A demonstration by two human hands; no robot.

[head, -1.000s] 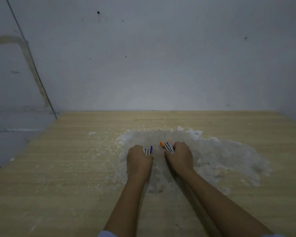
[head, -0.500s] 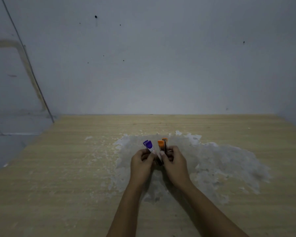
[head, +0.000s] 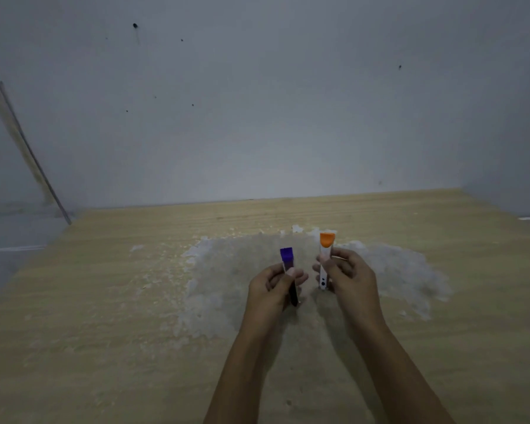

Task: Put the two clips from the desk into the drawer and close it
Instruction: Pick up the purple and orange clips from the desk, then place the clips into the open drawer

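I noted my left hand pinching a slim purple-tipped clip, my right hand pinching an orange-tipped clip, above the bench's flaky white patch.

Matt wood-grain counter, scuffed pale at its middle

The counter looks like light wood laminate, matt, with a rough, flaky whitish patch mid-surface. The purple-tipped clip and orange-tipped clip look like smooth plastic. The far wall is matt, painted, dark-specked.
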